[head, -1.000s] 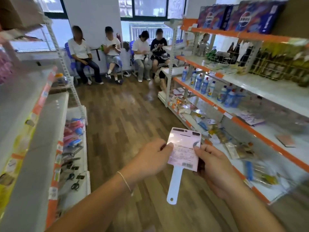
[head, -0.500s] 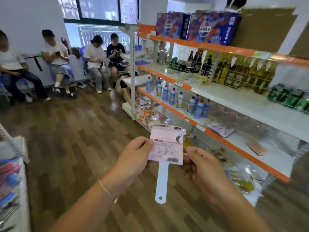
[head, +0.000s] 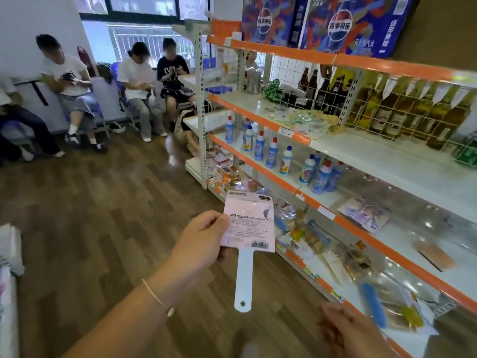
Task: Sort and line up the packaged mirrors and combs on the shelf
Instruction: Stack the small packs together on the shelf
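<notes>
My left hand (head: 204, 237) pinches the left edge of a packaged hand mirror (head: 249, 223), a pink label card with a white handle hanging down. The pack hangs upright in the aisle, in front of the orange-edged shelf unit (head: 361, 229) on the right. My right hand (head: 346, 329) is low at the bottom right, blurred, off the mirror and holding nothing. On the lowest shelf lie clear packs with a blue comb-like item (head: 373, 304) and other mixed packets (head: 312, 237).
Several blue-and-white bottles (head: 284, 157) stand on the middle shelf, with a flat packet (head: 364, 213) and a brown item (head: 435, 254) further right. Several people sit on chairs (head: 139, 81) at the back wall. Another shelf edge (head: 10, 254) is at the left. Wooden floor (head: 103, 215) between.
My right hand has let go of the mirror pack and dropped down to the right. The left hand alone holds it now. The view has turned further toward the right shelves.
</notes>
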